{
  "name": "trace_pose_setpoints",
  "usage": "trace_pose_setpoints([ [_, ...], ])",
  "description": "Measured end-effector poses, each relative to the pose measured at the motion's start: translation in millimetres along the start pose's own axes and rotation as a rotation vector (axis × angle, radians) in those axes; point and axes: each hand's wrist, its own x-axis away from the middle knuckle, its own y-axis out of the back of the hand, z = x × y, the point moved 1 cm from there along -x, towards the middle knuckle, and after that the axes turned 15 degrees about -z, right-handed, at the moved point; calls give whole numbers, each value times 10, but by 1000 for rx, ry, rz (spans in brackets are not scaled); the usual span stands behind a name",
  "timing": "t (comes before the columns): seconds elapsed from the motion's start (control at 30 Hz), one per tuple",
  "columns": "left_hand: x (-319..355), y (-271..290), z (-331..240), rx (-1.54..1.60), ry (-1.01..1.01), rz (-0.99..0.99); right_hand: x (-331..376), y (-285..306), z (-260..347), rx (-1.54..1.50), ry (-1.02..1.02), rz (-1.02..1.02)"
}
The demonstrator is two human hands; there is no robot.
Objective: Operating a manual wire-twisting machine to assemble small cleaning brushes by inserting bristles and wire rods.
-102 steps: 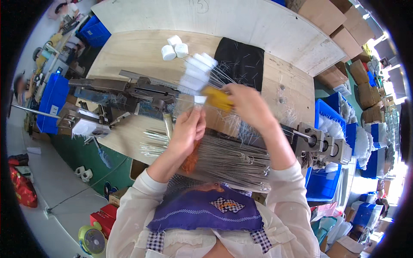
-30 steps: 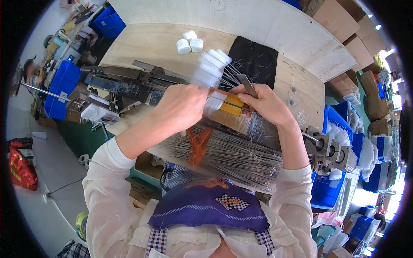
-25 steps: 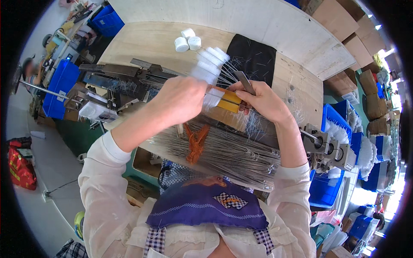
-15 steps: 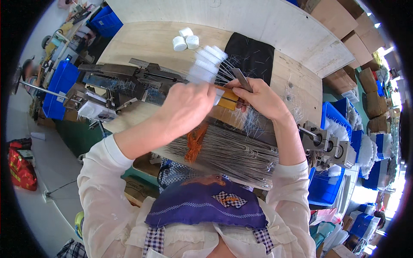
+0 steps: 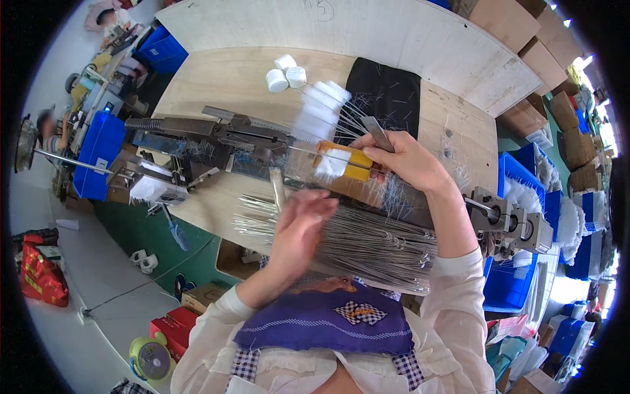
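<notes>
My left hand [image 5: 303, 226], a little blurred, hovers over the near side of the bench with its fingers stretched out and nothing visible in them. Below it lies a bundle of thin metal wires [image 5: 374, 246]. My right hand [image 5: 410, 159] is closed on a flat metal strip [image 5: 377, 133] that sticks up between thumb and fingers. Its fingertips touch the right end of a yellow block [image 5: 357, 172]. White bristles [image 5: 331, 164] lie across the block's left part. Just behind it, several white bristle brushes [image 5: 319, 113] on wire stems rest on the bench.
A metal fixture [image 5: 252, 138] with a threaded rod stands left of the block. Three white spools [image 5: 287, 73] sit at the back, left of a black cloth [image 5: 384, 95] strewn with bristles. At the right edge are a metal clamp mechanism [image 5: 512, 220] and blue bins [image 5: 508, 289].
My left hand has left the yellow block and come down toward me, over the wires. White bristles now show on the block. My right hand stays at the block with the metal strip.
</notes>
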Motion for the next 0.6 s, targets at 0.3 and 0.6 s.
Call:
trace_pose_setpoints([
  [0.3,-472,-275,44,410,316,241,150,-59,48,732,789,-346],
  [0.6,-513,-57,179,433,347,209,498,-652,271,955,771,-298],
])
